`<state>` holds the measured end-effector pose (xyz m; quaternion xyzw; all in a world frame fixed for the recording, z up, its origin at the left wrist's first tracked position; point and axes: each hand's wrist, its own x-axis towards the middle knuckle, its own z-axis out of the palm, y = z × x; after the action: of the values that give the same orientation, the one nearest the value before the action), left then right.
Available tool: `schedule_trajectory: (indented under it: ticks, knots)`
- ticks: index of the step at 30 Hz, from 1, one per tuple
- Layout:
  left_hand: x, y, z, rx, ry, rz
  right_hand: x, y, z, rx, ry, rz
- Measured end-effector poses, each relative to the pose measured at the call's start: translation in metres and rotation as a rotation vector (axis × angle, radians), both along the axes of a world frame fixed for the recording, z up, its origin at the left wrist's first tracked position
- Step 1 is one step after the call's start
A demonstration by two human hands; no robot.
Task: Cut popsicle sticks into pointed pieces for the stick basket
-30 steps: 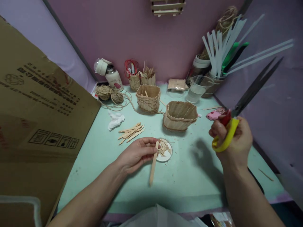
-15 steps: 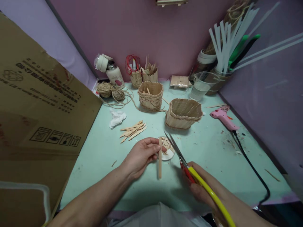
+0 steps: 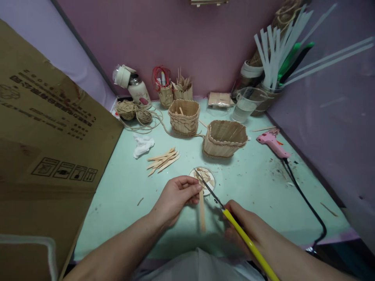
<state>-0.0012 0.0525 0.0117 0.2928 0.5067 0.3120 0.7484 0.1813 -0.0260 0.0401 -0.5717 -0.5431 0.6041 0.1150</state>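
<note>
Pinched between the fingers of my left hand (image 3: pixel 178 197) is a flat wooden craft stick (image 3: pixel 202 214), its long end pointing toward me. My right hand (image 3: pixel 241 218) grips scissors (image 3: pixel 231 218) with a yellow handle. Their blades cross the upper end of the stick near my left fingertips; whether they touch it I cannot tell. Beneath them lies a round white lid (image 3: pixel 211 186) with small wood scraps on it. Left of the lid, several pointed wooden pieces (image 3: pixel 164 160) lie in a loose pile.
Two stick-built baskets (image 3: pixel 184 119) (image 3: pixel 224 140) stand beyond my hands. At right lies a pink glue gun (image 3: pixel 274 145) with its black cord. A cardboard box (image 3: pixel 58 156) walls the left side. Twine (image 3: pixel 125 110), a bottle (image 3: pixel 139 91) and a plastic cup (image 3: pixel 244 107) stand at the back.
The scissors have moved left and their blades have come together over the stick's upper end. My left hand has tilted the stick slightly and lowered it toward me. The view has shifted a little.
</note>
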Motion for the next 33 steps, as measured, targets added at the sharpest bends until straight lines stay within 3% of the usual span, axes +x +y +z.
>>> schedule_trajectory:
  ticks: [17, 33]
  knots:
    - [0.001, -0.003, -0.008, 0.030, 0.009, -0.034, 0.000, 0.004, 0.003, 0.013, -0.044, 0.116]
    - [0.000, -0.004, -0.014, -0.060, -0.019, -0.046, -0.003, 0.006, 0.003, -0.061, -0.033, 0.093]
